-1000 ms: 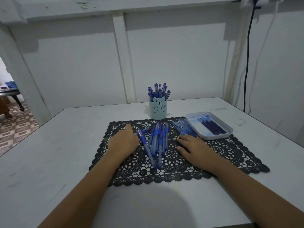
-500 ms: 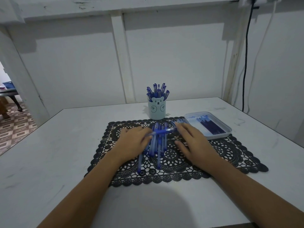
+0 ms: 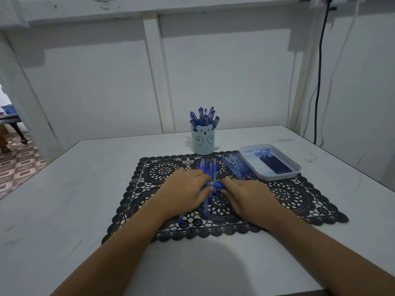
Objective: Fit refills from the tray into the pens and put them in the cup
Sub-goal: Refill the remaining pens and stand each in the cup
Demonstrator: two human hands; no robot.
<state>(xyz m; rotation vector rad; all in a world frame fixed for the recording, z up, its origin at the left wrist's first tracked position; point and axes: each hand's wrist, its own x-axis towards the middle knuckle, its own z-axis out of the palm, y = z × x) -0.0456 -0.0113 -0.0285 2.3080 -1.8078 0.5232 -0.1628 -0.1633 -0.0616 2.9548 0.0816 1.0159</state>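
You sit at a white bench (image 3: 64,199), scuffed with faint grey marks, that runs to a white panelled wall (image 3: 96,82) at 12 o'clock. A vertical batten (image 3: 158,71) splits that wall, and a chipped ledge (image 3: 149,5) crosses above it, throwing a band of shadow. At 2 o'clock a black cable (image 3: 318,82) and a white cable (image 3: 335,70) hang down the corner. At 9 o'clock an opening shows a brown patterned tile floor (image 3: 19,163) and a dark furniture leg (image 3: 21,133). The light is dim and bluish.
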